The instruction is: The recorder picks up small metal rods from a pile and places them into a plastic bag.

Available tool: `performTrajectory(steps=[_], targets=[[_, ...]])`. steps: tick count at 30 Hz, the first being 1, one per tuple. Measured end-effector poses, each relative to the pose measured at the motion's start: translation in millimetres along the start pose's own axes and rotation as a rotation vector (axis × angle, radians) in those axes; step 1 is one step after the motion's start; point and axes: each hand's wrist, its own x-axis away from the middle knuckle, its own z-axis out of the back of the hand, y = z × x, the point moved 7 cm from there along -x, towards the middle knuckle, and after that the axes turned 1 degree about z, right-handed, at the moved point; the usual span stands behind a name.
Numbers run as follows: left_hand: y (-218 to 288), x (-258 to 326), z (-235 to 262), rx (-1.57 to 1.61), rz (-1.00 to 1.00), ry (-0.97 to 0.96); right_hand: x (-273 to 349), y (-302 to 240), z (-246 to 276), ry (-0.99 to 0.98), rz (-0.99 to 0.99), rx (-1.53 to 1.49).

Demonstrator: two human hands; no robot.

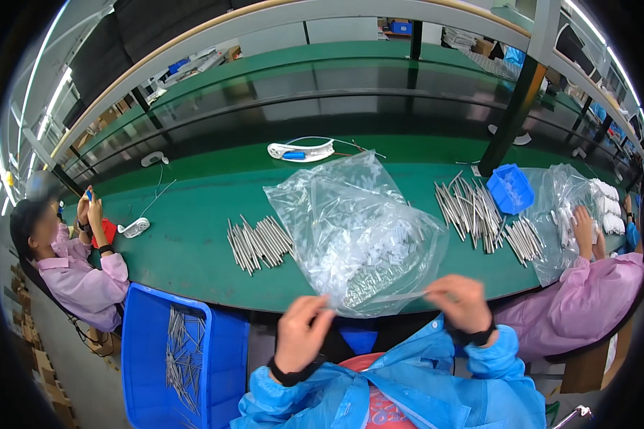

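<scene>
A large clear plastic bag [315, 207] lies on the green table in front of me, with many small whitish pieces [386, 243] inside it. My left hand [303, 330] pinches the bag's near edge at its left side. Farther right, my right hand [459, 300] grips the same edge, and the film is drawn taut between the two. Left of the bag rests a row of thin metal rods [259, 244]. Another pile of metal rods [469, 211] lies to its right, with a smaller bunch [524, 241] beside that.
A blue bin [131, 350] with loose metal rods stands below the table's edge at my left. A small blue tray [510, 189] sits at the right. Behind the bag lies a white curved housing [300, 151] with wires. People in pink sleeves work on both sides; a shelf post [515, 107] rises at the right.
</scene>
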Motion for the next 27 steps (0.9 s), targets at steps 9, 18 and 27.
performTrajectory(steps=[9, 18, 27], targets=[[-144.9, -47.8, 122.4, -0.505, 0.13, 0.401, 104.3, 217.4, 211.1, 0.62, -0.407, 0.707], [-199.3, -104.7, 123.1, -0.898, 0.413, 0.386, 111.4, 245.9, 202.6, 0.314, -0.571, 0.967], [-205.2, -101.8, 126.4, -0.958, 0.499, 0.276, -27.7, 31.8, -4.9, 0.064, 0.061, 0.212]])
